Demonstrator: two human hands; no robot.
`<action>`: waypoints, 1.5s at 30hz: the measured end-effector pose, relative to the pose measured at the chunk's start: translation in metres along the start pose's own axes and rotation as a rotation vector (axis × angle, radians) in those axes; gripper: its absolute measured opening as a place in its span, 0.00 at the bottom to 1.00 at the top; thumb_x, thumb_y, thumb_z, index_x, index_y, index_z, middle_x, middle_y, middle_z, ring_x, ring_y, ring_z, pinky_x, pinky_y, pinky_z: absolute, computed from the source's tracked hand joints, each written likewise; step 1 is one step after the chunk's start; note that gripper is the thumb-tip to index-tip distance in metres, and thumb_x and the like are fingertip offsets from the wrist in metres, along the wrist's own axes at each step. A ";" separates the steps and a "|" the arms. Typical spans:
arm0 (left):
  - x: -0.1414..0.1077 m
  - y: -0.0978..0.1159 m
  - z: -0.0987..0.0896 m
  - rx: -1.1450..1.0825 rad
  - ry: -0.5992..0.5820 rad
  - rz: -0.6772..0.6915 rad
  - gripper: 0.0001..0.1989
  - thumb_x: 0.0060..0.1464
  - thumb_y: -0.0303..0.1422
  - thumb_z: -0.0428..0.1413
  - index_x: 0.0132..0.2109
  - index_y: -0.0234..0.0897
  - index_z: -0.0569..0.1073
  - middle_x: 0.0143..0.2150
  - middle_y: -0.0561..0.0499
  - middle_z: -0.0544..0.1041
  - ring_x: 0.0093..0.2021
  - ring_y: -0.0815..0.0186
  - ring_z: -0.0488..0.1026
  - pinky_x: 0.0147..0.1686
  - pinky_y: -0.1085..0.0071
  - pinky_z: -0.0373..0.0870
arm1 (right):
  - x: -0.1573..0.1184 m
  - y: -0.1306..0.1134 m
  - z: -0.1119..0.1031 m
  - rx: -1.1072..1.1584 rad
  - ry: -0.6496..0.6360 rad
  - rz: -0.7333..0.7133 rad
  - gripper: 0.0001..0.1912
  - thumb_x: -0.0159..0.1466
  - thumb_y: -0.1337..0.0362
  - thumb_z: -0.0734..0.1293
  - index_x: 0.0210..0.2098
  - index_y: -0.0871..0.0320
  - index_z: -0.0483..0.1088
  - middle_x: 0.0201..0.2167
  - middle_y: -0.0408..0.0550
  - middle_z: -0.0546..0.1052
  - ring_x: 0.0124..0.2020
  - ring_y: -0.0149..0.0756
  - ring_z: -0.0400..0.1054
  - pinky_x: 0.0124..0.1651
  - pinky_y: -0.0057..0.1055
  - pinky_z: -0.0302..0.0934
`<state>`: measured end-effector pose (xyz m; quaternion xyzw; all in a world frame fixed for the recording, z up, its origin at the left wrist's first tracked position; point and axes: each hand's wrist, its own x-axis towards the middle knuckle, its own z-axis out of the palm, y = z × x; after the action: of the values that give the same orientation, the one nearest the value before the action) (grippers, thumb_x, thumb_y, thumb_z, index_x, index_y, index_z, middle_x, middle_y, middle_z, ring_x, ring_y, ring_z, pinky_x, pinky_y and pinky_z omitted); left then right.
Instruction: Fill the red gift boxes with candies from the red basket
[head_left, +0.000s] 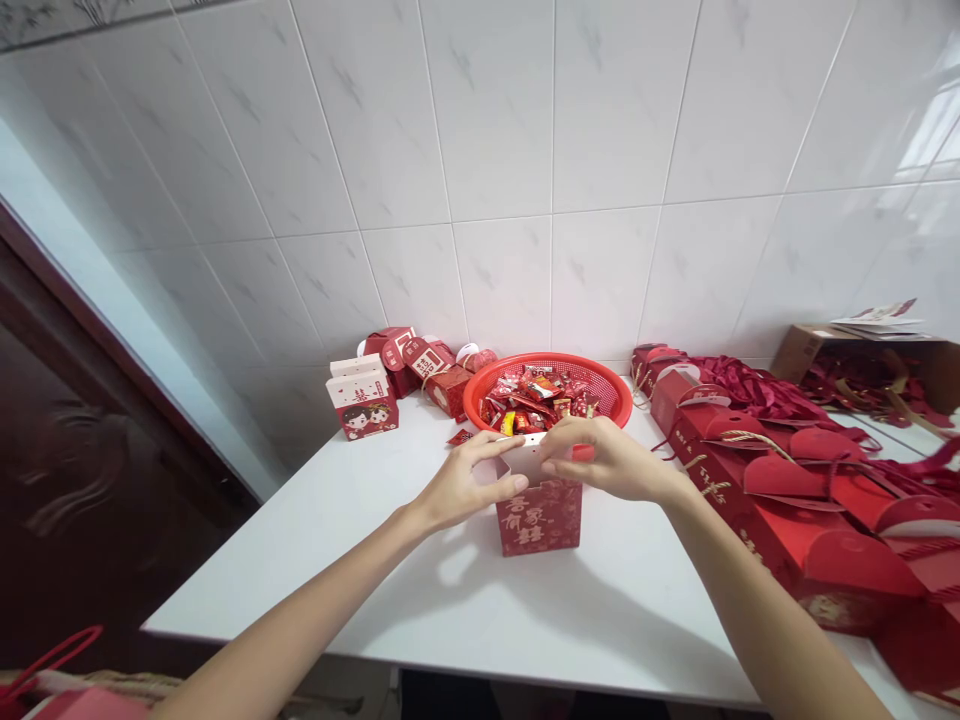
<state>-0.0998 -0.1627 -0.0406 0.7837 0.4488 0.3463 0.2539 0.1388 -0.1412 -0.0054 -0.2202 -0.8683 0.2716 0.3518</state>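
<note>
A red candy box (pixel 541 518) with pale lettering stands upright on the white table in front of me, its white-lined top raised. My left hand (pixel 469 478) grips its upper left side, with the thumb along the near edge and the fingers at the back flap. With bent fingers, my right hand (pixel 600 455) pinches the upper right edge of the same box. How deep the fingertips reach is partly hidden. Just behind stands a red plastic basket (pixel 621 395) full of wrapped candies (pixel 536 392).
A box with cartoon faces (pixel 363 405) and several red boxes (pixel 439 375) stand at the back left. Rows of red boxes (pixel 787 500) fill the right side, with dark red ribbons (pixel 757 385) and a cardboard carton (pixel 817 350) behind. A tiled wall (pixel 502 270) bounds the white table (pixel 300 570).
</note>
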 end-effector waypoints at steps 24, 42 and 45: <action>-0.004 -0.003 0.011 0.069 0.121 0.401 0.05 0.57 0.26 0.58 0.39 0.38 0.79 0.38 0.48 0.80 0.37 0.65 0.77 0.41 0.69 0.75 | -0.032 0.039 0.041 0.170 0.246 0.264 0.17 0.66 0.50 0.65 0.38 0.58 0.75 0.35 0.49 0.81 0.36 0.38 0.73 0.39 0.32 0.66; 0.007 -0.021 0.004 -0.069 0.268 0.121 0.07 0.54 0.34 0.57 0.33 0.39 0.80 0.47 0.45 0.78 0.50 0.58 0.76 0.56 0.61 0.70 | -0.001 -0.015 -0.184 -0.531 1.114 0.599 0.18 0.68 0.66 0.66 0.50 0.78 0.74 0.38 0.66 0.79 0.25 0.26 0.65 0.33 0.30 0.56; 0.008 -0.021 0.003 -0.088 0.244 0.105 0.08 0.53 0.34 0.57 0.32 0.39 0.80 0.45 0.44 0.79 0.48 0.58 0.77 0.55 0.60 0.70 | -0.018 0.018 -0.206 -0.741 1.046 0.862 0.17 0.69 0.65 0.63 0.51 0.70 0.75 0.44 0.65 0.79 0.36 0.33 0.70 0.40 0.31 0.57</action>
<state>-0.1053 -0.1457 -0.0550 0.7462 0.4189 0.4714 0.2131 0.3043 -0.0728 0.0994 -0.7420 -0.4609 -0.0630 0.4827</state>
